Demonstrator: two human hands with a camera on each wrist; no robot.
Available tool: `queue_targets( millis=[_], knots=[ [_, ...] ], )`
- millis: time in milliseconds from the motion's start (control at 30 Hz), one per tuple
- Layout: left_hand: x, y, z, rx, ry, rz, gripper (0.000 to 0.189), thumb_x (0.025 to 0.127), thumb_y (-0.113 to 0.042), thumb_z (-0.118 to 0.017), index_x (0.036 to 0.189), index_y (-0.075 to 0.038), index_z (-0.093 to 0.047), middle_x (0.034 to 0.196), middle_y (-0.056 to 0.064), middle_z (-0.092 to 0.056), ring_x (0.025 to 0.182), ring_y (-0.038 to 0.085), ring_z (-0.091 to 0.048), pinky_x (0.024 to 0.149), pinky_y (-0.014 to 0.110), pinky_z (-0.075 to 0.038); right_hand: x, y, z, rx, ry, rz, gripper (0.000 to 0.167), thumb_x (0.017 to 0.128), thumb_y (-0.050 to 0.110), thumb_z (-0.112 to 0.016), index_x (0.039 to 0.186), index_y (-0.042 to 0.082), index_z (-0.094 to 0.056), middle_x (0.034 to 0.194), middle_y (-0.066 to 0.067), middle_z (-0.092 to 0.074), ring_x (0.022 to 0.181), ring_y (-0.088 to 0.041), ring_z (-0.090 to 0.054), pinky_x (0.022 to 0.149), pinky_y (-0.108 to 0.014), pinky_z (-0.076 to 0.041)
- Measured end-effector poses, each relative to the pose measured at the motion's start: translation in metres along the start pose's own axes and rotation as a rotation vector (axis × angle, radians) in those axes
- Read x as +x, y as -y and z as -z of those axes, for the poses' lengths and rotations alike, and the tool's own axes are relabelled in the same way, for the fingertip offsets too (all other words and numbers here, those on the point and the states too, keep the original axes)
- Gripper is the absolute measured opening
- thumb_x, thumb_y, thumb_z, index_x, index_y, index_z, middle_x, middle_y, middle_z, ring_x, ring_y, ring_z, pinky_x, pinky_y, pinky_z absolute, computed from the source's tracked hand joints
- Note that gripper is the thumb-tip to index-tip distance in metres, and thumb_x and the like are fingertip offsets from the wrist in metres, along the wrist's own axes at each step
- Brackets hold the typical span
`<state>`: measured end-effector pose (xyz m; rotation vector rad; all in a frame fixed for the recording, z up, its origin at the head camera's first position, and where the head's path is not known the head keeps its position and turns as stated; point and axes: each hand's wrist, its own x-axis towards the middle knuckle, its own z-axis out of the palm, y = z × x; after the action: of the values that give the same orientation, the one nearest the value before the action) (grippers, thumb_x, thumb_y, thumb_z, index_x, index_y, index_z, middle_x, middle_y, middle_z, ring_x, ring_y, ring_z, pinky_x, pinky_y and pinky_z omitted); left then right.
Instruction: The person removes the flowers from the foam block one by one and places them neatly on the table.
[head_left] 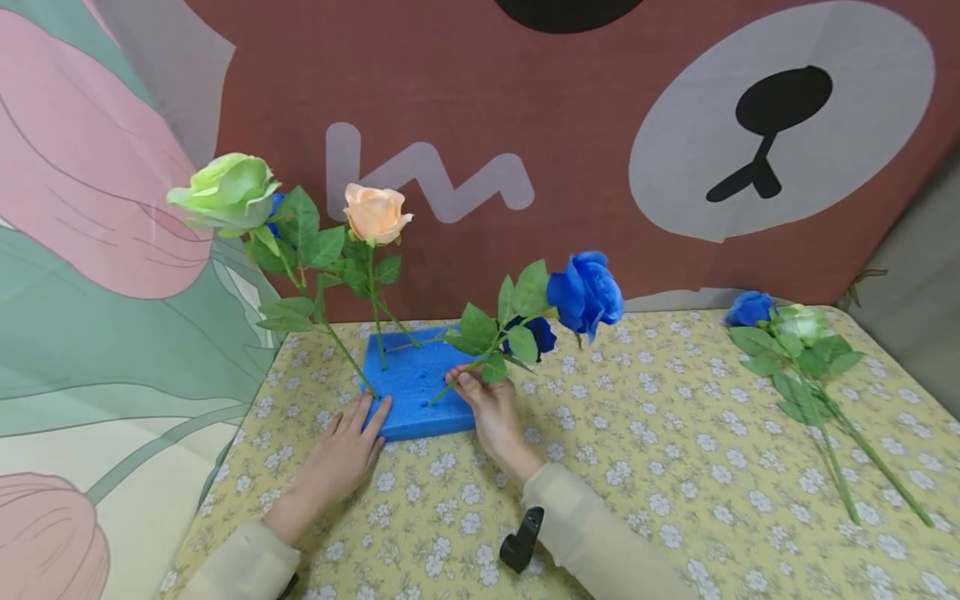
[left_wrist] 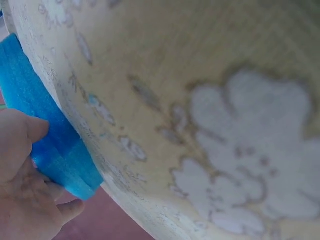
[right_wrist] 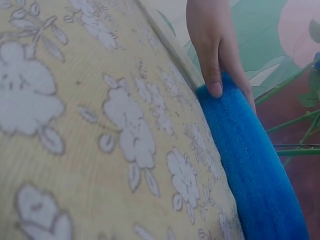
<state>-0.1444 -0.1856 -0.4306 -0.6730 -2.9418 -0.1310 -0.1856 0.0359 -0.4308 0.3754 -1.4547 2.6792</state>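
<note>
Long sleeves of pale cream cloth cover both forearms; the left sleeve [head_left: 243,562] and the right sleeve [head_left: 600,537] look like a matching pair. Faint paler bands seem to cross the fabric, though from here I can't tell whether they're a woven check. Soft folds crease it, and each cuff ends plainly near the wrist. The left hand [head_left: 341,454] and right hand [head_left: 493,417] are bare, and the left thumbnail [right_wrist: 216,90] is short and rounded. At the right cuff juts a matte black wrist camera [head_left: 521,542], hook-shaped with a blocky lower end. A sliver of black shows under the left cuff.
</note>
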Motion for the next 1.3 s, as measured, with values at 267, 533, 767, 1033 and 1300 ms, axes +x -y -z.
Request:
queue_targets(
  millis=[267, 533, 767, 1033, 1300],
  knots=[
    [0.003, -0.005, -0.002, -0.004, -0.007, -0.005, 0.055, 0.098, -0.019, -0.053, 0.148, -0.005, -0.035, 0.150, 0.028, -0.033, 0.139, 0.042, -0.034, 0.107, 0.059, -0.038, 0.001, 0.006, 0.003, -0.030, -0.034, 0.000, 0.008, 0.092, 0.019, -0.062, 0.090, 0.024, -0.068, 0.089, 0.012, -0.070, 0.092, -0.005, -0.067, 0.095, -0.027, -0.053],
    [0.006, -0.007, -0.003, 0.003, -0.010, -0.025, 0.054, 0.098, -0.019, -0.053, 0.148, -0.005, -0.035, 0.149, 0.029, -0.034, 0.139, 0.042, -0.035, 0.105, 0.059, -0.039, 0.010, 0.031, -0.003, 0.018, -0.089, 0.017, 0.025, 0.095, 0.003, -0.053, 0.086, 0.022, -0.067, 0.085, 0.010, -0.070, 0.086, -0.004, -0.067, 0.091, -0.024, -0.054],
    [0.003, -0.001, -0.001, -0.024, -0.013, -0.008, 0.054, 0.098, -0.016, -0.054, 0.147, -0.004, -0.036, 0.149, 0.031, -0.032, 0.138, 0.045, -0.034, 0.105, 0.062, -0.037, 0.025, 0.066, 0.000, 0.012, -0.073, 0.106, 0.012, 0.093, 0.013, -0.058, 0.089, 0.019, -0.067, 0.088, 0.007, -0.068, 0.085, -0.007, -0.067, 0.087, -0.025, -0.055],
    [0.000, 0.000, -0.005, -0.012, -0.029, -0.026, 0.054, 0.097, -0.017, -0.054, 0.147, -0.003, -0.036, 0.148, 0.031, -0.034, 0.137, 0.045, -0.036, 0.103, 0.061, -0.040, 0.026, 0.070, 0.022, 0.166, -0.164, 0.109, 0.025, 0.096, -0.001, -0.049, 0.085, 0.012, -0.067, 0.084, 0.004, -0.070, 0.080, -0.009, -0.069, 0.081, -0.021, -0.057],
    [0.000, -0.001, -0.002, -0.023, -0.006, -0.004, 0.058, 0.098, -0.022, -0.054, 0.148, -0.004, -0.033, 0.150, 0.030, -0.031, 0.139, 0.044, -0.033, 0.106, 0.061, -0.037, 0.028, 0.082, 0.055, 0.070, -0.234, 0.088, 0.019, 0.096, 0.001, -0.052, 0.091, 0.013, -0.066, 0.087, 0.005, -0.070, 0.082, -0.007, -0.069, 0.084, -0.022, -0.057]
  ],
)
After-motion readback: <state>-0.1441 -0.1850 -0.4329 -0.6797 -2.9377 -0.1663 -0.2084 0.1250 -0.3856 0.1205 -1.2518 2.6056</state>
